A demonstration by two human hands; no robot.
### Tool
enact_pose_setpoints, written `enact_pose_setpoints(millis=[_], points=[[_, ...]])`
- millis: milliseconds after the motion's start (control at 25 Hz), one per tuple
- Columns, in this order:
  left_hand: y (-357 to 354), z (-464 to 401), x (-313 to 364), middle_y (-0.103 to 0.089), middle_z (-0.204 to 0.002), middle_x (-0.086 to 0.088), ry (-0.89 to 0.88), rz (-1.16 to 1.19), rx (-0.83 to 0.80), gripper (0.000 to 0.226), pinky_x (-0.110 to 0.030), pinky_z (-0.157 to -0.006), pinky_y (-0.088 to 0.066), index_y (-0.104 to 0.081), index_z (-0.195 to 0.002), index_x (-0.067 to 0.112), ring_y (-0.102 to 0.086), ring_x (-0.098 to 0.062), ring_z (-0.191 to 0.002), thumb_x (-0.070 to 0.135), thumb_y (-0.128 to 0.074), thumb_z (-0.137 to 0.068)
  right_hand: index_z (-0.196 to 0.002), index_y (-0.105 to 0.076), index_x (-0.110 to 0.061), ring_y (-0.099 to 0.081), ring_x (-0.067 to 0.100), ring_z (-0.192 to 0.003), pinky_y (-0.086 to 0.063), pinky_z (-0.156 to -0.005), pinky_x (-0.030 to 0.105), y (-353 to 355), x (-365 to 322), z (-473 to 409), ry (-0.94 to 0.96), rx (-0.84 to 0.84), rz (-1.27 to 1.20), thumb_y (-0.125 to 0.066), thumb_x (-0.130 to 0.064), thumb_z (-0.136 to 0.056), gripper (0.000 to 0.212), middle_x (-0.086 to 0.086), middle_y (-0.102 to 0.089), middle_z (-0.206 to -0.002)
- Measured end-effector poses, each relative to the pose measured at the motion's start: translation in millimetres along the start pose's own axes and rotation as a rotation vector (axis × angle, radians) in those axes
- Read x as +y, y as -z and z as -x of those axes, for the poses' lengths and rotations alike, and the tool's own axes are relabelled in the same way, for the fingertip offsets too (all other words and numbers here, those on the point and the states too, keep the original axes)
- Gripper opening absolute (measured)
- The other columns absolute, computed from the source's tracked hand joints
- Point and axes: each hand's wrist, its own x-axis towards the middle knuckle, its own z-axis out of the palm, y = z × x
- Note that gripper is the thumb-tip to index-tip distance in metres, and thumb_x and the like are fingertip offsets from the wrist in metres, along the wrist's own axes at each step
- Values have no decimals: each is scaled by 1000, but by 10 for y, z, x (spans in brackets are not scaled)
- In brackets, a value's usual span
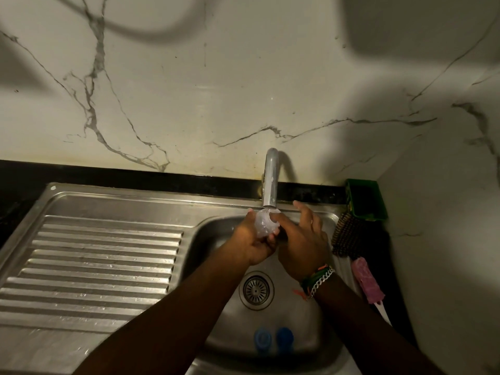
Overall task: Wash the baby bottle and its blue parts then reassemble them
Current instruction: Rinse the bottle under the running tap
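You hold the clear baby bottle (263, 223) right under the spout of the tap (270, 182), over the far side of the sink basin (216, 239). Your left hand (251, 243) has its fingers curled round the bottle from below and from the left, a firm grip on its body. Your right hand (300, 239) lies against the bottle's right side, the thumb pressed onto it while the forefinger points away toward the wall; the other fingers are hidden, so the picture seems to show a partial hold rather than a full wrap. Water appears to fall onto the bottle, though the light is dim and the stream is hard to make out.

The two blue parts sit at the near edge of the basin, side by side: the paler blue part (262, 339) on the left, the darker blue part (284, 337) just beside it on the right. The drain (256, 290) lies between them and your hands. A pink bottle brush (368, 282) rests along the sink's right rim, near a bristle brush (347, 234) and a green holder (365, 200) in the far right corner. The ribbed drainboard (102, 263) fills the left.
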Motion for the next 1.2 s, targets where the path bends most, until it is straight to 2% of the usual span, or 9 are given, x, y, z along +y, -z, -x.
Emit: enact_pose_setpoints(millis=[200, 400, 520, 600, 680, 760, 840, 1040, 1200], points=[[21, -36, 16, -72, -84, -20, 8, 26, 7, 64, -21, -41, -48, -63, -121, 3, -64, -19, -49, 60, -42, -102, -138, -51, -41, -24, 31, -144, -46, -106, 48, 17, -21, -67, 60, -61, -65, -58, -34, -93, 45, 3, -19, -162], [65, -87, 35, -69, -99, -24, 5, 96, -6, 62, -33, -59, -56, -59, -125, 3, -66, -29, -75, 59, -49, -99, -137, -54, -38, -28, 31, -142, -46, -105, 46, 30, -61, -122, 104, -67, -108, -57, -34, -94, 42, 4, -25, -159], [109, -110, 85, -68, -107, -26, -54, 93, -4, 56, -26, -54, -55, -59, -119, 7, -63, -27, -80, 58, -50, -99, -139, -49, -40, -26, 31, -143, -46, -104, 47, 21, -51, -166, 83, -62, 18, -55, -32, -94, 47, 4, -23, -160], [131, -136, 102, -68, -107, -27, -73, 107, 10, 52, -28, -69, -60, -59, -112, 7, -67, -30, -86, 56, -51, -100, -132, -59, -30, -40, 31, -134, -50, -100, 47, -100, -43, -179, 179, -33, -165, -60, -19, -90, 43, 7, -38, -150], [128, -115, 77, -68, -106, -27, -74, 121, 30, 49, -36, -86, -57, -60, -108, 5, -67, -33, -89, 53, -53, -101, -113, -68, -18, -54, 24, -119, -53, -98, 43, -199, -33, -210, 116, -8, -534, -62, -11, -90, 24, 5, -49, -133], [135, -103, 38, -66, -101, -25, -104, 147, 49, 48, -30, -71, -51, -61, -107, 4, -61, -26, -78, 51, -54, -101, -98, -68, -16, -58, 15, -103, -53, -91, 37, -199, 64, -382, -42, 128, -700, -60, -6, -91, 15, 2, -57, -116], [186, -128, 22, -65, -100, -23, -96, 202, 60, 51, -26, -62, -48, -61, -111, 4, -57, -22, -74, 53, -56, -99, -103, -68, -17, -59, 9, -98, -51, -89, 35, -196, 197, -624, -160, 155, -734, -55, 1, -93, 24, 2, -63, -113], [207, -152, 6, -67, -93, -20, 4, 193, -32, 58, -24, -52, -52, -64, -118, 2, -60, -20, -72, 55, -56, -98, -130, -60, -22, -64, 17, -114, -54, -101, 42, -401, 237, -1156, 30, -146, -621, -59, -13, -100, 31, 3, -67, -125], [169, -169, 70, -67, -86, -21, 11, 206, -73, 61, -22, -48, -52, -64, -121, 0, -60, -20, -66, 56, -54, -98, -116, -66, -19, -68, 23, -107, -56, -97, 47, -417, 222, -1376, 99, -212, -627, -59, -15, -98, 20, 7, -70, -117]])
